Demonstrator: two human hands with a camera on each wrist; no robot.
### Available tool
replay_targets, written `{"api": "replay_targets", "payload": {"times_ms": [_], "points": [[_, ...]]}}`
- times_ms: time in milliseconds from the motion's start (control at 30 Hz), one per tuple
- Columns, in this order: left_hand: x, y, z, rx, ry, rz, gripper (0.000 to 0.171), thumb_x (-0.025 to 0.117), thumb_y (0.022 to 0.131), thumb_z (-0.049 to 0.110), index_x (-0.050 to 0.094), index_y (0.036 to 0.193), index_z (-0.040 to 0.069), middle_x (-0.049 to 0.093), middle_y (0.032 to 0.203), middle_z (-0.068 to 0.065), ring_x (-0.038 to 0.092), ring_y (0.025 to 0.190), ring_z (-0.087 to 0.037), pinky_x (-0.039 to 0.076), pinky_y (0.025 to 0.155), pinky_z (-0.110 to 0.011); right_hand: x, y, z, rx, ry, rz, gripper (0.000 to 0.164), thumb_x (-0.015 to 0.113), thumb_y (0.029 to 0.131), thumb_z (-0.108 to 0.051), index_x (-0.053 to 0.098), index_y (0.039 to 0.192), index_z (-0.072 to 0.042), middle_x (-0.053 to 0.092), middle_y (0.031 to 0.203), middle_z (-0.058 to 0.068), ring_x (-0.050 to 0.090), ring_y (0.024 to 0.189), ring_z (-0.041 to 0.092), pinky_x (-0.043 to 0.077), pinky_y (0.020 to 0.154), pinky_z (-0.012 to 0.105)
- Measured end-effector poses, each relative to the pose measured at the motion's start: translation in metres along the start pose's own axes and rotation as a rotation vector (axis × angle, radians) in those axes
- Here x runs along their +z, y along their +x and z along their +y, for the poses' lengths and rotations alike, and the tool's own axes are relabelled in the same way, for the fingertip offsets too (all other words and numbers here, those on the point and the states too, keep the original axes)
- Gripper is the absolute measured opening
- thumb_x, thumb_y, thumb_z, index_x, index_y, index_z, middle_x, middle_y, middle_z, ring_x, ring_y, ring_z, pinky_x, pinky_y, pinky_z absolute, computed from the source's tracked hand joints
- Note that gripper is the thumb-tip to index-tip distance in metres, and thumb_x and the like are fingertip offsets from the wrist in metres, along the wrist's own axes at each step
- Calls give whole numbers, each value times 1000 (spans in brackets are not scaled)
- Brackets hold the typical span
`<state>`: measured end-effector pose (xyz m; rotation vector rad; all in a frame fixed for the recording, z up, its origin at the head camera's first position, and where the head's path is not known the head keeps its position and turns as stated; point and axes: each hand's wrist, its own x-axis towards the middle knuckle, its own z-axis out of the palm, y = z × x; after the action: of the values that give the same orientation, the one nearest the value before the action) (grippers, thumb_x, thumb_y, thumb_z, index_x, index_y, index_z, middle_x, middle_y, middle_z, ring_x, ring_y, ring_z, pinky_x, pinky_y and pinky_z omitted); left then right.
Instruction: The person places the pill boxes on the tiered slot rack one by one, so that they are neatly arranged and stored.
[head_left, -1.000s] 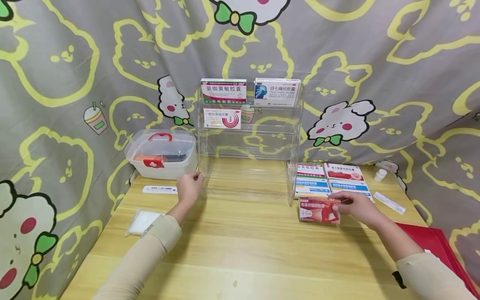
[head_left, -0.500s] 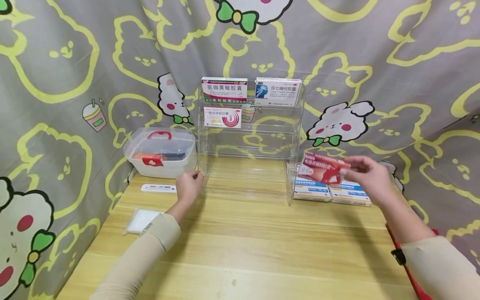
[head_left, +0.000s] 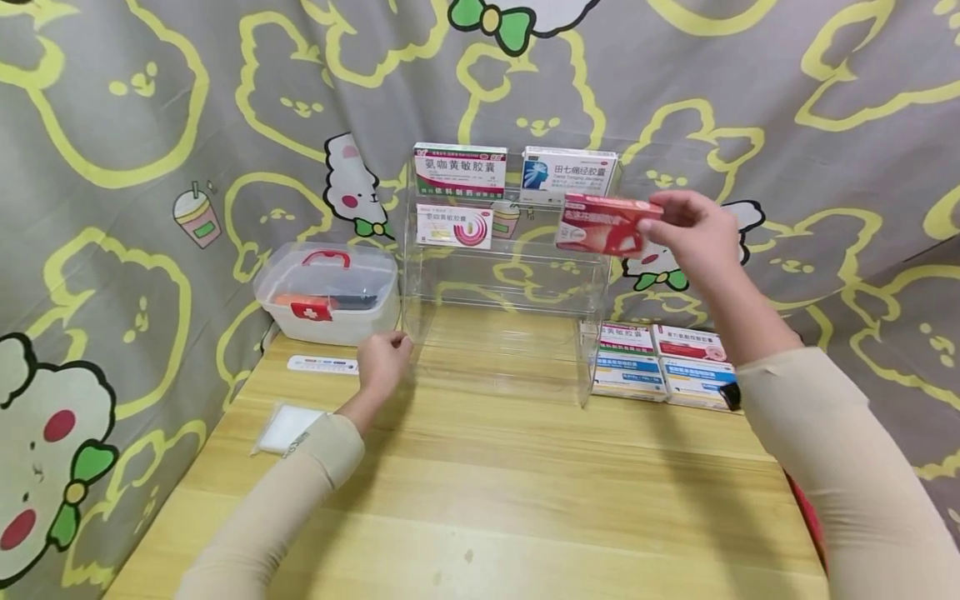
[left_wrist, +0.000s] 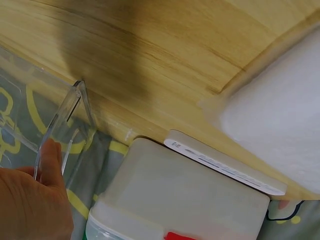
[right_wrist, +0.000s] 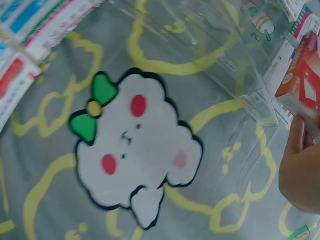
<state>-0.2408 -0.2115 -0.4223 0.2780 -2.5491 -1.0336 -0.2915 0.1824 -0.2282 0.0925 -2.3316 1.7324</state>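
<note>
My right hand [head_left: 693,233] pinches a red medicine box [head_left: 603,227] by its right end. The box is held up before the right half of the clear acrylic display rack [head_left: 495,383], at second-tier height; the right wrist view shows the red box [right_wrist: 302,75] near the rack's side. My left hand [head_left: 385,364] grips the rack's left side edge, and in the left wrist view the thumb and fingers [left_wrist: 50,160] straddle the clear panel. On the top tier stand a green-and-red medicine box [head_left: 460,171] and a white-and-blue one [head_left: 567,173]. A white medicine box [head_left: 453,227] stands on the second tier, left.
Left of the rack is a lidded first-aid box [head_left: 330,296] with a red handle. A white thermometer strip [head_left: 322,364] and a white packet [head_left: 288,427] lie before it. Stacked medicine boxes [head_left: 630,377] sit right of the rack. A patterned curtain [head_left: 675,50] hangs close behind.
My right hand has lifted the red medicine box from the table beside the stacked boxes, up and leftward to the rack's second tier. My left hand stays at the rack's side.
</note>
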Motion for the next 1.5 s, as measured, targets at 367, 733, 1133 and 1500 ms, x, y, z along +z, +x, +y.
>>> {"api": "replay_targets", "payload": {"times_ms": [367, 733, 1133, 1500], "points": [[2, -1, 2, -9, 12, -15, 18, 58, 84, 11, 76, 83, 7, 73, 79, -7, 62, 66, -21, 51, 67, -37, 56, 47, -7, -109, -80, 7, 34, 72, 82, -17, 69, 116, -15, 66, 105, -1, 60, 95, 7, 50, 79, 17], [-1, 2, 3, -28, 13, -12, 20, 57, 86, 12, 76, 86, 8, 73, 83, -7, 66, 74, -23, 53, 72, -39, 63, 53, 3, -239, -428, 0, 34, 65, 88, -22, 65, 122, -17, 56, 120, 6, 58, 107, 18, 51, 82, 26], [0, -2, 1, -33, 15, -14, 20, 58, 85, 12, 76, 90, 8, 73, 86, -9, 67, 76, -24, 53, 72, -39, 68, 54, -1, -512, -1001, -84, 24, 60, 90, -12, 69, 111, -5, 63, 103, 18, 58, 94, 33, 47, 83, 46], [2, -2, 0, -28, 11, -8, 20, 58, 85, 11, 76, 91, 7, 73, 87, -10, 68, 79, -25, 54, 73, -39, 74, 57, -12, -344, -1218, -224, 24, 49, 97, -18, 64, 113, -10, 61, 108, 16, 56, 94, 35, 49, 76, 51]]}}
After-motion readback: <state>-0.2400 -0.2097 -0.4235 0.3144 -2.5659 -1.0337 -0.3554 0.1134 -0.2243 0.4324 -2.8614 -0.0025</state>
